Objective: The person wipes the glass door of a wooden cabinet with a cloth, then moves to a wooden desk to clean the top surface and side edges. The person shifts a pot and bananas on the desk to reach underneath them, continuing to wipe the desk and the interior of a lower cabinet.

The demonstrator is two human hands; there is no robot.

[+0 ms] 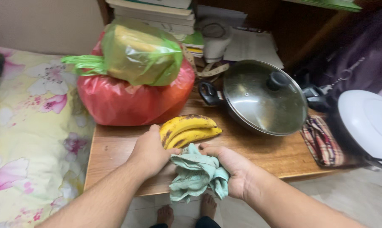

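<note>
The wooden surface (pixel 115 147) carries a red plastic bag (pixel 132 99) at its back left, two yellow bananas (pixel 189 130) in front of it, a crumpled pale green cloth (pixel 197 173) at the near edge, a lidded pan (pixel 262 98) to the right, and a checked cloth (pixel 322 141) at the right edge

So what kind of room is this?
Probably a small one-room home or bedsit: a flowered bed sheet beside a wooden table with a lidded pan, bananas and stacked books.
</note>
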